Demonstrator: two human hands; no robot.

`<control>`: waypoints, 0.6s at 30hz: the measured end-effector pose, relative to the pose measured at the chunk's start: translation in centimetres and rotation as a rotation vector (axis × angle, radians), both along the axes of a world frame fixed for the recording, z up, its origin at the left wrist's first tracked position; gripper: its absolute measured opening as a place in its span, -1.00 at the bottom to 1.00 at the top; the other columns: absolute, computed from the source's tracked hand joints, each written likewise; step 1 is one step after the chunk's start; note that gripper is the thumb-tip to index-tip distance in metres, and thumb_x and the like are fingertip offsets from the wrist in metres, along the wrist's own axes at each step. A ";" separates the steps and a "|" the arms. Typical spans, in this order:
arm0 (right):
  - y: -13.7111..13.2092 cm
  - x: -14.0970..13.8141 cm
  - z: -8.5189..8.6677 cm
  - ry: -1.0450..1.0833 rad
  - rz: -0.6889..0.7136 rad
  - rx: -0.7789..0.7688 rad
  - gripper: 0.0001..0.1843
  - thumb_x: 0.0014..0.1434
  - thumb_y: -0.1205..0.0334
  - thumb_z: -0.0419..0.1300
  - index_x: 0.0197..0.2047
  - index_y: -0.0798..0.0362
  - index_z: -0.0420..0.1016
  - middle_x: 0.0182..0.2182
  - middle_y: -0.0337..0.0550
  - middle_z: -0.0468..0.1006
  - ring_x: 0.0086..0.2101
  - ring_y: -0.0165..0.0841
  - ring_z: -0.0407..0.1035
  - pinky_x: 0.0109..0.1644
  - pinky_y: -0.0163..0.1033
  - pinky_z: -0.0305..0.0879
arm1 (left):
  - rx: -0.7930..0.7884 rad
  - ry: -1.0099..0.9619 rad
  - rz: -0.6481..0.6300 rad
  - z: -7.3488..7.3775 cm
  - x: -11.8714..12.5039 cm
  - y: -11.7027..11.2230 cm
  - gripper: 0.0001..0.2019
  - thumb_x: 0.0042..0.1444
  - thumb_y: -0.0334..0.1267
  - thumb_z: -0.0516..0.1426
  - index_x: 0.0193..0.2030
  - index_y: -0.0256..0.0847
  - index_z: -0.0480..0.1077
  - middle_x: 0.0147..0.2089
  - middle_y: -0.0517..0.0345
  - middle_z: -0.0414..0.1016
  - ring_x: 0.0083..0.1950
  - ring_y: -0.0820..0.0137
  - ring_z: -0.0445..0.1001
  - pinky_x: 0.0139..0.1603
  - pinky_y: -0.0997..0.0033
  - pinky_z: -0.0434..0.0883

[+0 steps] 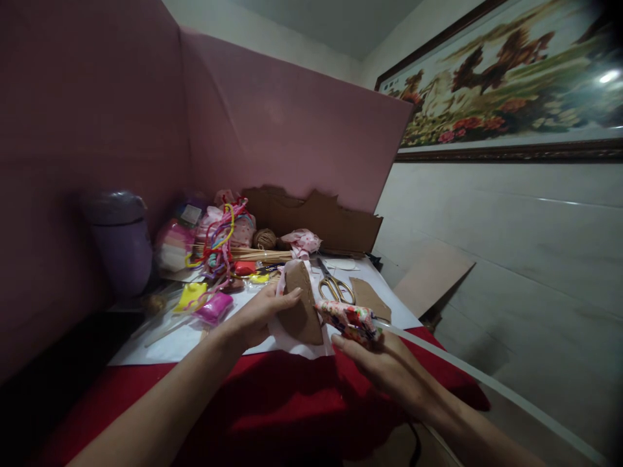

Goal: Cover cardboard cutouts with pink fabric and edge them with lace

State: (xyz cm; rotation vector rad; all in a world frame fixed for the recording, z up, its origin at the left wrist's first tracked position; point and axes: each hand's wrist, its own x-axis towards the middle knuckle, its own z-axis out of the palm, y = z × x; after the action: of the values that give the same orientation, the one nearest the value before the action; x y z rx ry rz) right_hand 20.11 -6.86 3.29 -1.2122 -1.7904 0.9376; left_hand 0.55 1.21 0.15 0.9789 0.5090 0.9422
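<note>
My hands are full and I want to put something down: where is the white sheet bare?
Front left, between the magenta packet, left forearm and front edge of the sheet; a narrow strip shows right of the flat cardboard. It is crowded at back left, with pipe cleaners, sticks and yarn, and in the middle, around the scissors and held cardboard.

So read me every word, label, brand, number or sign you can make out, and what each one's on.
No text is readable.
White label right of the purple bin: too small and blurred to read.
Dark marks near the upper left corner of the framed picture: too small to tell whether they're writing.
Cardboard and flowered glue gun in the hands: no lettering visible.
</note>
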 end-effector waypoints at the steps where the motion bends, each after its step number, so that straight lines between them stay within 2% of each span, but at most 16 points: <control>1: -0.2 0.1 -0.1 -0.006 0.000 0.011 -0.69 0.16 0.07 0.12 -0.07 -0.02 0.50 -0.20 -0.15 0.55 -0.12 -0.22 0.38 0.08 -0.14 0.22 | -0.005 0.000 0.001 0.1 0.0 0.0 -0.64 -0.04 -0.26 0.25 -0.08 -0.30 0.38 -0.23 -0.06 0.54 -0.24 0.27 0.52 -0.13 0.28 0.39; 7: -1.1 0.7 -0.3 -0.047 -0.020 -0.073 -0.64 0.16 0.03 0.12 -0.05 0.02 0.49 -0.19 -0.12 0.55 -0.10 -0.18 0.38 0.09 -0.11 0.22 | -0.012 -0.021 0.006 0.2 0.0 0.1 -0.63 -0.02 -0.27 0.24 -0.06 -0.30 0.36 -0.21 -0.07 0.53 -0.21 0.28 0.50 -0.11 0.28 0.39; 11: -0.9 0.5 0.0 -0.010 0.021 -0.026 -0.63 0.17 0.06 0.12 -0.01 0.03 0.46 -0.15 -0.13 0.54 -0.01 -0.20 0.31 0.17 -0.10 0.12 | 0.013 -0.010 0.005 0.0 -0.1 0.2 -0.60 -0.05 -0.23 0.26 -0.06 -0.31 0.36 -0.20 -0.08 0.52 -0.22 0.26 0.50 -0.11 0.25 0.38; 18: -0.1 0.2 -0.3 0.009 0.042 -0.018 -0.67 0.18 0.10 0.11 -0.02 0.01 0.45 -0.16 -0.16 0.54 -0.11 -0.23 0.38 0.05 -0.16 0.24 | 0.020 0.019 -0.009 -0.2 0.0 0.2 -0.63 -0.01 -0.26 0.23 -0.05 -0.28 0.35 -0.24 0.00 0.52 -0.26 0.31 0.50 -0.12 0.25 0.39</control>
State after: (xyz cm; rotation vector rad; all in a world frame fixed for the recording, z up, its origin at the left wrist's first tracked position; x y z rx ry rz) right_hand 20.32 -7.00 2.98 -1.1840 -1.8095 0.9839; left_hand 0.54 1.43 -0.01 1.0084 0.5110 0.9321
